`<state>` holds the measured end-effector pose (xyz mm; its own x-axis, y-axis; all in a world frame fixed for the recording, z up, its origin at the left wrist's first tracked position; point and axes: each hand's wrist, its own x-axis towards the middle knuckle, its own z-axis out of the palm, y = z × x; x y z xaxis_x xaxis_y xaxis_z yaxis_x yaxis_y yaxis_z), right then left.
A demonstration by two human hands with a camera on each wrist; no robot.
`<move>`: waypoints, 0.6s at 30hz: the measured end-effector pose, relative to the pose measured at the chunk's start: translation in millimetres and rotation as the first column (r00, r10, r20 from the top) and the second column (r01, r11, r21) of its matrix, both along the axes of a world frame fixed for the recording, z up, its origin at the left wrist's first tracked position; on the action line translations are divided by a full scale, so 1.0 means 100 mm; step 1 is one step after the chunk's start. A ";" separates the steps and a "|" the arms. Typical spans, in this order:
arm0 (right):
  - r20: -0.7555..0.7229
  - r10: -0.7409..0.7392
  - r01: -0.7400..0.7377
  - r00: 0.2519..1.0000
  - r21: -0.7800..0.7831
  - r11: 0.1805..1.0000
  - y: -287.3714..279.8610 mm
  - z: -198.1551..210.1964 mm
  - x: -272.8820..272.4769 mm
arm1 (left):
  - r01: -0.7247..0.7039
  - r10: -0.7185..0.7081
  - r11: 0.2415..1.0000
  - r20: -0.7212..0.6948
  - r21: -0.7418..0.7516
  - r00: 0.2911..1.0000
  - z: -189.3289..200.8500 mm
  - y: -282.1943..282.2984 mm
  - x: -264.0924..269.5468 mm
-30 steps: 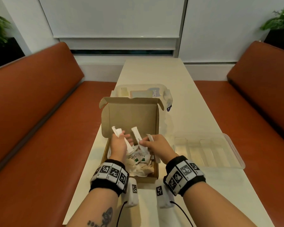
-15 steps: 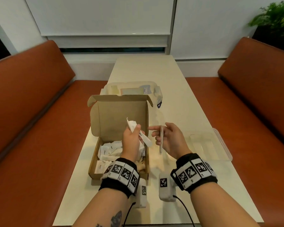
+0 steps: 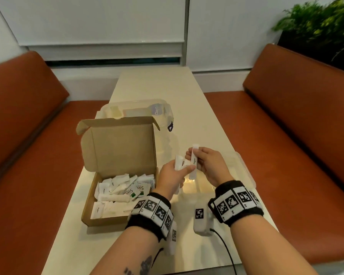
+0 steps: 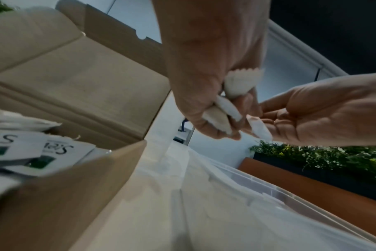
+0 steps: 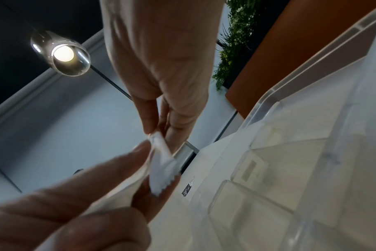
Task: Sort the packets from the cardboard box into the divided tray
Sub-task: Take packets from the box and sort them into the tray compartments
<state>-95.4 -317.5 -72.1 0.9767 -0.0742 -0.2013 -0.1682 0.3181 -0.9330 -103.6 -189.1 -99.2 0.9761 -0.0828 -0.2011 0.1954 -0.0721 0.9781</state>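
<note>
Head view: right hand [image 3: 208,165] pinches 1 white "Sugar" stick packet [image 3: 194,158]. Left-wrist view alone shows left hand [image 4: 206,76] clutching several white packets [image 4: 239,81], open brown cardboard box [image 3: 115,155] at 9 o'clock.

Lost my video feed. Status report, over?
Left hand grips several white stick packets. Right hand pinches one sugar stick above the divided tray. Cardboard box still holds packets. Nothing blocking.

A black wristband [image 3: 150,214] faced with white square-code tiles is worn on each bare forearm. A white module [image 3: 202,220] bearing a code tile is slung beneath each, with black cable [image 3: 225,253] attached. Dark tattoo work [image 3: 145,264] is noted on the left forearm.
</note>
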 end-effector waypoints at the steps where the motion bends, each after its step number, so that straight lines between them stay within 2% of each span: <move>1: 0.003 -0.005 0.005 1.000 0.016 1.000 -0.01 0.00 0.00 | 0.025 -0.026 1.000 -0.013 -0.009 1.000 -0.01 -0.02 -0.01; 4: 0.006 -0.018 0.018 1.000 -0.012 1.000 -0.05 -0.02 0.00 | 0.022 -0.022 1.000 -0.021 0.004 1.000 -0.03 -0.05 -0.02; 8: -0.039 -0.052 0.047 0.998 -0.121 0.991 -0.20 -0.05 0.03 | -0.239 0.239 0.969 -0.016 -0.058 0.971 -0.03 0.03 0.07; 10: -0.093 0.045 -0.064 0.995 -0.206 0.976 -0.27 -0.07 0.02 | -0.311 0.312 0.946 -0.012 -0.090 0.950 0.00 0.06 0.13; 13: -0.133 0.203 -0.238 0.970 -0.364 0.900 -0.28 -0.09 -0.01 | -0.290 0.290 0.956 0.010 -0.044 0.957 0.03 0.04 0.19; 18: -0.133 0.228 -0.262 0.965 -0.576 0.775 -0.20 -0.13 0.04 | -0.238 0.236 0.970 0.051 0.039 0.970 0.02 -0.04 0.23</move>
<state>-91.5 -337.3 -85.3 0.9673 0.0464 -0.2494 -0.2191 -0.3424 -0.9137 -80.1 -193.3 -97.3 0.9750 0.1601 -0.1544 0.1676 -0.0727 0.9832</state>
